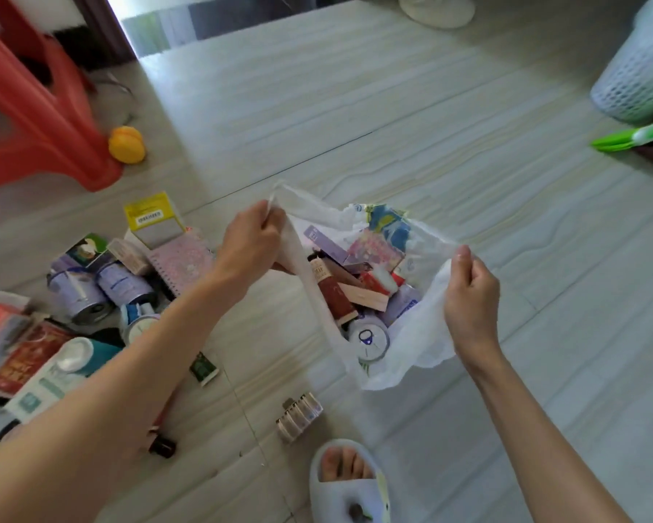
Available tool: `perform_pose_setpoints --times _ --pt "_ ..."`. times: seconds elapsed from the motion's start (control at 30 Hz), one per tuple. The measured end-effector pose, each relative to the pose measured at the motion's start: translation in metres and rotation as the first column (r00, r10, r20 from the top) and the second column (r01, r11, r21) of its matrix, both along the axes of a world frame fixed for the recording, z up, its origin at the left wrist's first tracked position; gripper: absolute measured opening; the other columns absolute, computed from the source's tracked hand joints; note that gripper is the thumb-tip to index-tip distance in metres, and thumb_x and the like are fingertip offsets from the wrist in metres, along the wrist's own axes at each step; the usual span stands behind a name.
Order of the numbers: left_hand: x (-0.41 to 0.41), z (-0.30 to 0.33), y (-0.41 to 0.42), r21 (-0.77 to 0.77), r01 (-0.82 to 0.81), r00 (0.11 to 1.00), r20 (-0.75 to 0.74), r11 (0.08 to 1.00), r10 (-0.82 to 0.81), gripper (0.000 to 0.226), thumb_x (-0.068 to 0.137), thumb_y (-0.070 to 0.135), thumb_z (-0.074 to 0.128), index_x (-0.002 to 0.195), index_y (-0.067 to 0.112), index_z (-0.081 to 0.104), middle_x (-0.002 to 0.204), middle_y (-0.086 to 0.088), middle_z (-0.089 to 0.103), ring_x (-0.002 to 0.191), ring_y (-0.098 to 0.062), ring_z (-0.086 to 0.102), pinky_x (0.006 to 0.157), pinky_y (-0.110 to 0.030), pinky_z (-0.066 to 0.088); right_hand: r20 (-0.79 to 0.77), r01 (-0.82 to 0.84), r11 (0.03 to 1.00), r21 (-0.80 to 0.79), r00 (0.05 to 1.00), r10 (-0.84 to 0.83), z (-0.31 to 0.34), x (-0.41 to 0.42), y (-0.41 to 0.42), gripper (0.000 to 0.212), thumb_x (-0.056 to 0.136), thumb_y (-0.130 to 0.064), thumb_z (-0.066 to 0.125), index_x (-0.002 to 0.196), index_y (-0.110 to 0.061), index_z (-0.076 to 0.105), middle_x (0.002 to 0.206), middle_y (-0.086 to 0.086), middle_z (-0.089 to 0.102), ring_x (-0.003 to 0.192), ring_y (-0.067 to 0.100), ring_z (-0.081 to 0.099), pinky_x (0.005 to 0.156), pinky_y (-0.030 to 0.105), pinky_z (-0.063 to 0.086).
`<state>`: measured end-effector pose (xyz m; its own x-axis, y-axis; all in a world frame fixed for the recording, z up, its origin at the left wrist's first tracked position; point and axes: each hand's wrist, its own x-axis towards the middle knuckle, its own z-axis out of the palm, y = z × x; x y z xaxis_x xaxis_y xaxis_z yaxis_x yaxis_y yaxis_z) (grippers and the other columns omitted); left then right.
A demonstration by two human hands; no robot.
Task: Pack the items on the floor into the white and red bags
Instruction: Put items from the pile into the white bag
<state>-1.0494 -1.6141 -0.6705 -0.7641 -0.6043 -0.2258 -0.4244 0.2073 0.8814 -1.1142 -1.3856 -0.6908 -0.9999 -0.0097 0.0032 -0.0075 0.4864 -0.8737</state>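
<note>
Across the whole frame runs the floor [449,118], pale tile with a wavy wood-grain print, smooth and lightly glossy. Upper left, a red stool [34,118], moulded plastic with splayed legs, and a small round yellow toy [127,144] sits just beside its foot. Upper right, a white basket [636,69], plastic lattice, cylindrical, cut by the frame edge.

Centre frame, the white bag [423,334], thin crinkly translucent plastic, is held open by its two handles. Inside it lies a jumble: a dark red tube [330,292], flat boxes, and a can [368,339] with a ring pull showing, lying at the bottom.

Lower left, the pile [91,296] of unpacked items lies on the floor: purple metal cans on their sides, a yellow-topped box, a pink spiral notebook, cartons. Bottom centre, a row of small shiny clips [298,415] lies apart from the pile, near a pale slipper [345,481] with toes showing.

Left hand [251,245] reaches in from lower left, arm stretched long, fingers curled tight around the bag's left handle, pulling it up into a taut strip. Right hand [470,292] comes from lower right, wrist bent, thumb and fingers pinching the right handle, bunched plastic draped below the palm.
</note>
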Motion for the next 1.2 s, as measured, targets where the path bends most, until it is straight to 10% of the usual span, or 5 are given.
perform_pose_setpoints --times 0.13,0.5,0.83,0.97,1.2 --pt "0.016 -0.002 -0.027 -0.006 -0.048 0.993 0.104 0.999 0.048 0.022 0.096 0.018 0.043 0.080 0.010 0.056 0.085 -0.020 0.058 0.072 -0.034 0.064 0.063 -0.052 0.057 -0.014 0.007 1.000 0.020 1.000 -0.007 0.007 -0.012 -0.007 0.045 0.099 -0.025 0.038 0.056 -0.015 0.035 0.053 -0.002 0.037 0.051 0.011 0.034 0.048 0.019 0.030" --pt "0.028 -0.001 -0.041 -0.097 -0.110 0.989 0.086 0.989 0.118 0.004 0.094 0.011 0.047 0.094 0.007 0.045 0.075 -0.007 0.053 0.055 -0.018 0.059 0.038 -0.025 0.052 -0.036 0.093 0.994 0.062 0.995 -0.091 -0.013 -0.041 -0.034 0.024 0.096 -0.021 0.044 0.078 -0.004 0.048 0.079 0.011 0.055 0.075 0.022 0.045 0.062 0.026 0.025" --pt "0.091 -0.041 -0.017 0.024 0.070 0.988 0.140 0.997 -0.072 0.018 0.089 0.028 0.058 0.095 0.010 0.060 0.091 -0.009 0.063 0.086 -0.026 0.061 0.079 -0.043 0.051 -0.102 -0.015 0.910 0.415 0.993 0.063 -0.052 0.030 0.003 0.013 0.084 -0.017 0.059 0.093 -0.007 0.062 0.098 0.013 0.063 0.094 0.031 0.053 0.077 0.035 0.036" --pt "0.106 -0.046 -0.010 0.135 0.071 0.994 0.078 0.988 -0.082 0.025 0.089 0.029 0.057 0.111 0.018 0.055 0.103 0.002 0.061 0.093 -0.016 0.061 0.078 -0.034 0.053 -0.453 -0.105 0.813 0.572 0.786 0.421 -0.056 0.076 -0.004 0.015 0.082 -0.025 0.053 0.079 -0.014 0.063 0.078 0.002 0.062 0.081 0.019 0.049 0.074 0.033 0.030" --pt "0.177 -0.123 0.017 -0.139 0.224 0.923 0.348 0.965 -0.164 0.038 0.094 0.024 0.049 0.131 0.016 0.046 0.127 -0.003 0.051 0.115 -0.015 0.050 0.095 -0.026 0.039 0.116 -0.765 0.121 0.633 0.248 0.962 -0.143 0.143 -0.027 0.034 0.048 -0.020 0.075 0.081 -0.016 0.067 0.080 0.000 0.066 0.067 0.018 0.062 0.051 0.023 0.050"
